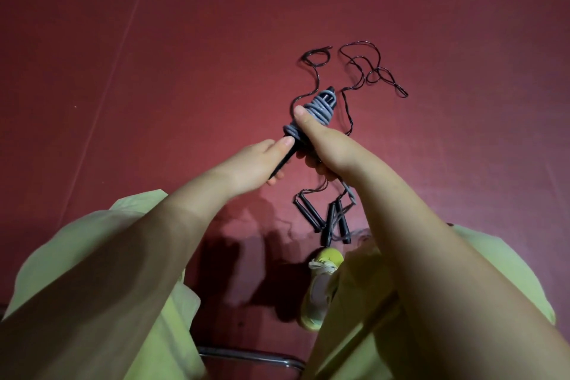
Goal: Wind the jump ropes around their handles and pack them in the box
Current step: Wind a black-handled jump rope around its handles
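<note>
Above the red floor, at mid-height: both hands meet on one grey jump rope (311,117).
Left hand (246,166): curled round the bare lower end of the black handles (69,160), thumb laid along the shaft.
Right hand (324,145): wrapped round the grey coils higher up, thumb pressing the windings flat; its fingers are hidden underneath.
Bundle axis: runs from the left hand, up and away to the right, tip pointing at the far floor.
Loose tail: a short grey end (348,191) hangs below the right wrist, so I judge the winding nearly done; the right hand is nearer to tuck it in.
Floor just below the hands: black handles of other ropes (333,222) lie together, close to a yellow shoe (324,284).
Floor (154,71) beyond the hands: their thin dark cords (370,71) sprawl in loose loops, unwound.
Box: not in view, so I cannot tell which way the bundle must travel.
</note>
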Tool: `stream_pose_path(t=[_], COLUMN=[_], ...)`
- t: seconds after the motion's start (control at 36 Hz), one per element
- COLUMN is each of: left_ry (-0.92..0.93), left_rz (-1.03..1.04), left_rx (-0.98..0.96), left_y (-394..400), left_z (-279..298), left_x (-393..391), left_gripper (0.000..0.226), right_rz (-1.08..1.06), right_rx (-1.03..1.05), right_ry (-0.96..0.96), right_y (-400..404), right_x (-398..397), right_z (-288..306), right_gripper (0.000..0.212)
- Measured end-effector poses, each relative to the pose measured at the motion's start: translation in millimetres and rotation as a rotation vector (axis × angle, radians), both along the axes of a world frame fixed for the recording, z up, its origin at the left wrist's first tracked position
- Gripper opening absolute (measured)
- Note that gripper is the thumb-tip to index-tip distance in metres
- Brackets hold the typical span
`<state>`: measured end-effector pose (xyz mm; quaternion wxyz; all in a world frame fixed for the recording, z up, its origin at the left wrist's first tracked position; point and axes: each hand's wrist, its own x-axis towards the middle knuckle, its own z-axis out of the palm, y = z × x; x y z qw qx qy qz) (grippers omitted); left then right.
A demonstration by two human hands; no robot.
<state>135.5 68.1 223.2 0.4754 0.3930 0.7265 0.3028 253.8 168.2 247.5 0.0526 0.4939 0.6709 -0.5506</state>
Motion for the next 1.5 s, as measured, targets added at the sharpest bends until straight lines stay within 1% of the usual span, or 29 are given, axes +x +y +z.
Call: stream_pose_path(t=[0.17,0.22,0.31,0.39,0.53,0.58,0.67,0.72,0.78,0.86,0.92,0.94,0.97,1.03,1.08,1.11,1.14,1.17,1.19,1.22,1.25,1.31,1.39,1.44,1.5], left_ry=[-0.119,-0.130,-0.073,-0.020,0.016,0.027,0.046,0.059,0.123,0.229,0.260,0.247,0.198,-0.006,-0.308,-0.480,-0.654,-0.818,-0.957,-1.048,-1.089,-1.153,-1.269,-1.257,-1.161], left_rz=[0.042,0.070,0.080,0.076,0.082,0.099,0.140,0.161,0.155,0.129,0.106,0.088,0.063,0.005,-0.035,-0.042,-0.047,-0.050,-0.049,-0.048,-0.046,-0.062,-0.100,-0.105,-0.078], left_rx=[-0.042,-0.050,-0.068,-0.085,-0.061,-0.053,-0.048,-0.036,-0.035,-0.045,-0.049,-0.048,-0.044,-0.042,-0.077,-0.122,-0.169,-0.201,-0.214,-0.213,-0.205,-0.193,-0.225,-0.261,-0.298], left_y=[-0.5,0.2,1.2,0.7,0.4,0.5,-0.6,-0.9,-0.7,-1.1,-1.7,-1.8,-1.8,-4.6,-8.7,-10.7,-12.3,-13.7,-14.4,-14.5,-14.8,-14.9,-15.3,-15.7,-15.0], left_z=[-0.2,-1.7,-6.7,-10.2,-7.4,-7.5,-8.7,-7.7,-5.4,-1.5,0.3,0.4,-0.2,0.8,4.1,5.5,7.3,9.7,11.1,12.5,13.1,12.7,11.7,12.3,12.8], left_x=[-7.8,-9.8,-13.7,-16.4,-17.8,-19.3,-21.2,-20.4,-18.6,-15.4,-15.6,-17.2,-19.3,-22.3,-23.2,-24.0,-24.9,-25.7,-26.9,-28.1,-29.0,-30.1,-32.4,-32.9,-32.7], left_gripper=[0.030,0.028,0.027,0.028,0.021,0.019,0.030,0.033,0.035,0.040,0.042,0.044,0.046,0.048,0.036,0.037,0.045,0.060,0.076,0.087,0.093,0.095,0.083,0.076,0.074], right_rz=[-0.062,-0.076,-0.057,-0.046,-0.073,-0.109,-0.190,-0.217,-0.231,-0.245,-0.240,-0.229,-0.216,-0.195,-0.182,-0.163,-0.135,-0.106,-0.079,-0.052,-0.024,0.026,0.066,0.097,0.139], right_rx=[-0.057,-0.094,-0.135,-0.151,-0.105,-0.122,-0.220,-0.260,-0.273,-0.258,-0.206,-0.166,-0.122,-0.062,-0.054,-0.057,-0.065,-0.080,-0.101,-0.129,-0.156,-0.185,-0.189,-0.234,-0.245], right_ry=[0.049,0.049,0.025,0.018,0.059,0.096,0.178,0.189,0.180,0.196,0.232,0.248,0.259,0.286,0.331,0.352,0.372,0.390,0.412,0.441,0.470,0.504,0.483,0.450,0.384], right_y=[-1.3,-2.8,-4.3,-4.7,-5.5,-6.3,-6.2,-5.4,-5.9,-7.7,-8.3,-8.1,-7.8,-6.9,-5.4,-4.8,-4.7,-4.7,-4.9,-5.2,-5.7,-5.7,-2.6,1.0,4.1], right_x=[-0.8,0.1,1.1,0.6,-3.4,-4.0,-2.7,-1.9,-2.3,-3.0,-3.3,-3.7,-4.2,-5.1,-5.5,-5.7,-5.8,-5.9,-6.2,-6.6,-7.6,-9.2,-9.1,-5.8,-1.3], right_z=[2.9,3.9,4.4,4.1,1.7,0.6,0.4,0.2,-0.2,-0.5,-0.9,-0.9,-1.0,-0.1,0.9,1.3,1.7,1.6,1.3,1.1,1.0,2.6,4.8,5.7,6.3], right_gripper=[0.068,0.068,0.066,0.060,0.050,0.043,0.030,0.029,0.029,0.027,0.023,0.020,0.018,0.014,0.014,0.014,0.014,0.014,0.015,0.015,0.016,0.018,0.021,0.021,0.024])
